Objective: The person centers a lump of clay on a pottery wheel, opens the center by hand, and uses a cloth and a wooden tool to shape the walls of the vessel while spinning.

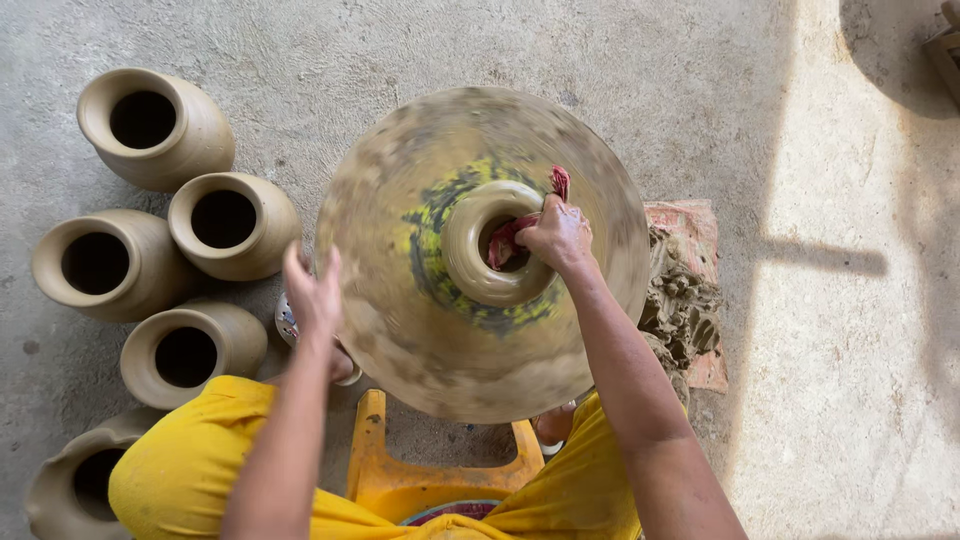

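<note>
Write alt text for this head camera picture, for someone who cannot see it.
Seen from above, a right hand presses a red cloth into a wet clay pot on a spinning wheel. The left hand hangs open at the wheel's edge; five finished pots stand left.

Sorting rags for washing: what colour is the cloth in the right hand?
Red cloth, best in the head view.

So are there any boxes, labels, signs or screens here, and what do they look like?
No boxes, labels, signs or screens show here.
Pots: five plain brown clay ones on the floor at the left, no marks on them.
Wheel: round and muddy, with yellow and dark smears around the clay pot in its middle.
Cloth: red, held in the right hand.
</note>
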